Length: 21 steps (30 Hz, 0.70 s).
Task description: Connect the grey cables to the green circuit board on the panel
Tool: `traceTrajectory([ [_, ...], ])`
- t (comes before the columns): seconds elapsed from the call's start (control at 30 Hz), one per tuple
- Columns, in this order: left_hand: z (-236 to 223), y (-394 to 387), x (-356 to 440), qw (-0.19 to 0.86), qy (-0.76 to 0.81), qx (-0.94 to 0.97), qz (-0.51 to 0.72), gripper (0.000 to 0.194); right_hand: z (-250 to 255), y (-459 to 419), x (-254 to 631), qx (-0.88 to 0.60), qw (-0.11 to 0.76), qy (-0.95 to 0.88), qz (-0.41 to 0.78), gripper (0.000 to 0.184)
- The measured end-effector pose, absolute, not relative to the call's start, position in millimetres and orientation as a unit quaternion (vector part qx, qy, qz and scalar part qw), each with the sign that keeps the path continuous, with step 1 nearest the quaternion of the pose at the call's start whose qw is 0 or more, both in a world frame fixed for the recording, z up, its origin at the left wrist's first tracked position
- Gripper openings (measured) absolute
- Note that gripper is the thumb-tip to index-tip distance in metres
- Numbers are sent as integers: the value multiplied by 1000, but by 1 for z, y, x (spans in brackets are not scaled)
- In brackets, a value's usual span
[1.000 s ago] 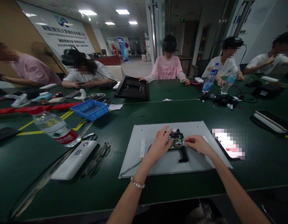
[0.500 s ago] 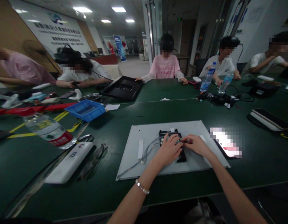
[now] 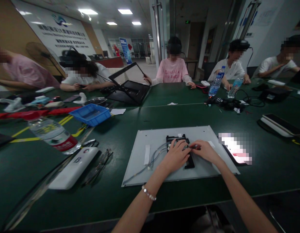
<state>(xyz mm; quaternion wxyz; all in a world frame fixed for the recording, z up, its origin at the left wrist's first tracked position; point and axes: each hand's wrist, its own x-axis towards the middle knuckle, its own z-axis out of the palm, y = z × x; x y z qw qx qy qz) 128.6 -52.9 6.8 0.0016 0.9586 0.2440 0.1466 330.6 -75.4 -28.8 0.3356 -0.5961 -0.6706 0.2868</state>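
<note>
A pale grey flat panel (image 3: 136, 165) lies on the table in front of me. On it sits a black plastic bracket (image 3: 190, 163) with a circuit board mostly covered by my fingers. My left hand (image 3: 177, 155) rests over the bracket with its fingers stretched out. Just right of it, my right hand (image 3: 203, 150) has thumb and fingertips pinched together at the bracket's right edge. Whatever those fingertips hold is too small to make out. Grey cables (image 3: 153, 158) curve from the bracket to the panel's lower left. A white strip (image 3: 147, 154) is stuck on the panel.
A phone (image 3: 234, 150) lies at the panel's right edge. To the left are a white power bank (image 3: 74, 168), glasses (image 3: 98, 168), a water bottle (image 3: 55, 134) and a blue bin (image 3: 91, 114). Several people sit opposite; one holds a black frame (image 3: 124, 69) above a black casing (image 3: 130, 94).
Across the table, a person has raised a thin black frame up from the black casing. My two hands have stayed in nearly the same place on the bracket.
</note>
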Motion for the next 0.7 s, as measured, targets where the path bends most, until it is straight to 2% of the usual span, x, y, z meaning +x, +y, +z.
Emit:
traceTrajectory([
  [0.47,15,-55,127,29,254,953,162,29,-32,-74,333,-590,354,-662,297,19],
  [0.7,38,-21,87,72,377,877,289,30,-28,-76,335,-599,347,-659,295,21],
])
